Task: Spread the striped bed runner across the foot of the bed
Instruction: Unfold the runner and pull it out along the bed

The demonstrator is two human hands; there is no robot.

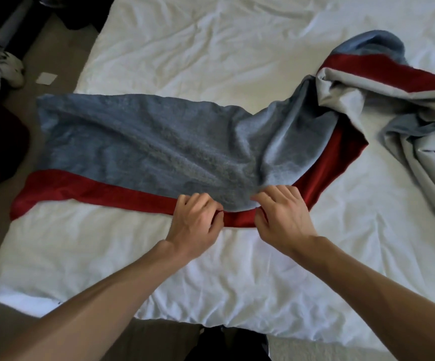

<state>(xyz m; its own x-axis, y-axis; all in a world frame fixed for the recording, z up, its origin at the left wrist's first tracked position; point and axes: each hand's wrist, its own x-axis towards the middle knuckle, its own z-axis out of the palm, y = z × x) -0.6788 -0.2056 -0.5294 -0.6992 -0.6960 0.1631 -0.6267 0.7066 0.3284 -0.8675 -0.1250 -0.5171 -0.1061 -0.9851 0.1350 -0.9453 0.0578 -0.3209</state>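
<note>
The bed runner [143, 142] is blue-grey plush with a red satin stripe along its near edge. Its left half lies flat across the white bed [211, 61], reaching the bed's left side. Its right part is twisted and bunched in a heap at the right, showing a pale grey underside. My left hand [195, 222] pinches the red edge near the middle. Close beside it, my right hand [281, 217] grips the same red edge, fingers curled over the blue pile.
Brown carpet runs along the bed's left side, with a white shoe [10, 66], a paper scrap [46, 78] and a dark red object [0, 142] on it. The wrinkled white duvet hangs over the near edge at my legs.
</note>
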